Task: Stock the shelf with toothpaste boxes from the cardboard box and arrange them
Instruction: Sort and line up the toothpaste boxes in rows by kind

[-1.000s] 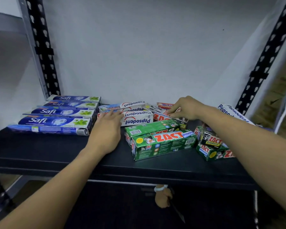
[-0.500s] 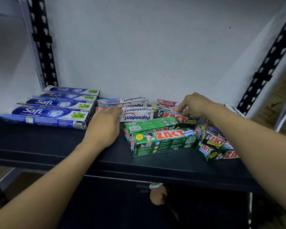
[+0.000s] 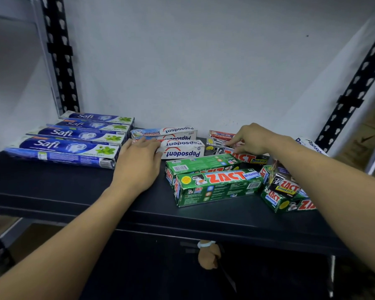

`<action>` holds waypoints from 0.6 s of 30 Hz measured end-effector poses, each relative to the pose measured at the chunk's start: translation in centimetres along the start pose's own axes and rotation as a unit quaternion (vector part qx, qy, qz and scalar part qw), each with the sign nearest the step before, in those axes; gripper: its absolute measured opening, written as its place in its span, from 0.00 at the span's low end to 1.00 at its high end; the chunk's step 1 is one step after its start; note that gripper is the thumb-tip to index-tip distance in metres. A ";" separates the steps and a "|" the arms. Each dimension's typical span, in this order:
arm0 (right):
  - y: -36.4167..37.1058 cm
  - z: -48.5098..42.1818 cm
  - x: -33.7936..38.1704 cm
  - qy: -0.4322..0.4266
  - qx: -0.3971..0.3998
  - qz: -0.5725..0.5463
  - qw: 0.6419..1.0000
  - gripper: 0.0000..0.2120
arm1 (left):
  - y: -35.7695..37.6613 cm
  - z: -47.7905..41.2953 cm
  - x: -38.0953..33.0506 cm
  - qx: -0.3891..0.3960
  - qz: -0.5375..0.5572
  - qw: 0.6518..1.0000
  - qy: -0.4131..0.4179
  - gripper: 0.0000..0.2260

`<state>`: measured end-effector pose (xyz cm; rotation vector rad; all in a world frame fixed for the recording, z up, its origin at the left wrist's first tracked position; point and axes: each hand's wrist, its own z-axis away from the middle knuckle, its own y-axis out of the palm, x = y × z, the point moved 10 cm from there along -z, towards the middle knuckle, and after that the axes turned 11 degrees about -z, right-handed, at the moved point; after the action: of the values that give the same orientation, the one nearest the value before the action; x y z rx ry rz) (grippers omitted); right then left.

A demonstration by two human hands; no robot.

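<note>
I read this as a shop or stockroom aisle; a dark shelf [image 3: 52, 191] hangs on slotted metal uprights [image 3: 60, 61] at ten and two o'clock against a bare white wall [image 3: 182, 61]; retail toothpaste lies sorted by brand, Safi boxes [image 3: 63, 146] rowed at ten o'clock, Pepsodent boxes [image 3: 182, 148] at twelve, green Zact boxes [image 3: 217, 185] at two; another shelf level shows below, at six o'clock.

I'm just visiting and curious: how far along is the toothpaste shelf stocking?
Done: four Safi boxes lie in a neat row at the left. In hand: the left hand presses against the Pepsodent boxes, and the right hand has its fingertips on a black Zact box behind. To do: the green Zact boxes lie askew, and the pile at the right is jumbled. The cardboard box is out of view.
</note>
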<state>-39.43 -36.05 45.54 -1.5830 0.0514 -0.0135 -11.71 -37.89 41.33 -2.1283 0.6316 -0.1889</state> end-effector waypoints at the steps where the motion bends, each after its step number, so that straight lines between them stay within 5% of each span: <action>1: -0.1 0.2 -0.2 0.006 0.005 0.004 1.000 0.18 | 0.0 0.0 0.1 -0.002 0.003 1.000 -0.001 0.15; 18: -0.3 1.3 1.7 0.012 0.010 -0.002 1.000 0.19 | -0.2 -0.2 0.3 -0.037 0.018 0.999 -0.001 0.11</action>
<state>-37.64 -34.86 45.82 -1.5622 0.0664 -0.0366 -11.42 -38.11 41.60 -2.1860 0.6843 -0.1468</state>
